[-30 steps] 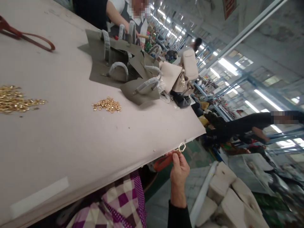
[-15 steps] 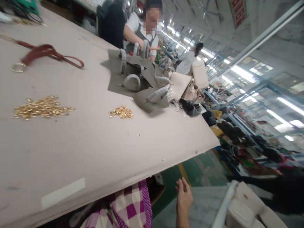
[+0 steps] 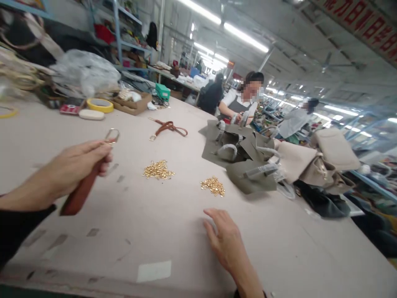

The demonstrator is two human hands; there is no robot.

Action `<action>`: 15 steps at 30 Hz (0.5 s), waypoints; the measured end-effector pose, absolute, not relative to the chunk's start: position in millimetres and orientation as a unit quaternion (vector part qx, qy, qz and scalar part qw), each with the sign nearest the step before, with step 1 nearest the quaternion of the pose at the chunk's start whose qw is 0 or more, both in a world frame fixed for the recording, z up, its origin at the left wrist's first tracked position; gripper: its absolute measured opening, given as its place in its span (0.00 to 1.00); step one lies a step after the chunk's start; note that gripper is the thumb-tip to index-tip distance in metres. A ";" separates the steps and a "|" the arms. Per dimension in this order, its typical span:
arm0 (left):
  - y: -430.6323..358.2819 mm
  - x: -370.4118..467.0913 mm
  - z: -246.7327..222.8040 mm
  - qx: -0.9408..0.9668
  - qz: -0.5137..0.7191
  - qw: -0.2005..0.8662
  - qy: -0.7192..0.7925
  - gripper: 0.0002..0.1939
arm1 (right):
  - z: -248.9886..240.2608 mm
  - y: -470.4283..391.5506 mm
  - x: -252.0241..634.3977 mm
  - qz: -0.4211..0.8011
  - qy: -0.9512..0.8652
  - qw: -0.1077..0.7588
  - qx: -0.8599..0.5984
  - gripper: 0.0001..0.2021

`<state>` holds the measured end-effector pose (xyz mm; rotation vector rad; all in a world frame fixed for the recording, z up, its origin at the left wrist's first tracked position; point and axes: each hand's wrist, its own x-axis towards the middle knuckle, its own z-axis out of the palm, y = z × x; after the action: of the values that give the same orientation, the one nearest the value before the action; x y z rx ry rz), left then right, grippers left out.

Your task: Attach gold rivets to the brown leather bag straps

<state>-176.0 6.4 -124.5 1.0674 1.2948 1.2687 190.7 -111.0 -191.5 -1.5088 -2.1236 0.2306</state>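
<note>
My left hand is closed around a brown leather strap at the left; a metal clasp sticks out past its fingers. Over the table, my right hand is apart from everything else, thumb and forefinger spread, nothing seen between them. Just beyond it lies a small pile of gold metal pieces. A larger gold pile sits between the hands, farther back. Behind that rests another brown strap with a ring at its end.
Grey-green leather pieces with wrapped handles and beige bags are at the right. Yellow tape, a cardboard tray and clear plastic lie at the back left. Across the table a person handles the pieces.
The view has swung left. My left hand has come into view with the brown strap. My right hand, earlier beyond the table's edge, is now over the table with its fingers more spread.
</note>
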 end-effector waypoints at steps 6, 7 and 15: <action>31.9 -124.5 -128.6 0.474 0.530 0.587 0.388 0.19 | -204.2 -27.0 110.1 0.095 -0.831 0.212 -0.505 0.15; 35.1 -113.1 -128.9 0.480 0.523 0.600 0.370 0.22 | -208.9 -16.5 102.3 0.076 -0.830 0.208 -0.512 0.15; 48.9 -56.0 -164.6 0.420 0.523 0.684 0.287 0.25 | -232.9 42.8 74.2 -0.064 -0.818 0.139 -0.555 0.06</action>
<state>-56.0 48.9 -164.6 0.9409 0.6429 1.1731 74.2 42.8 -232.9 -1.6034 -2.3654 -0.1850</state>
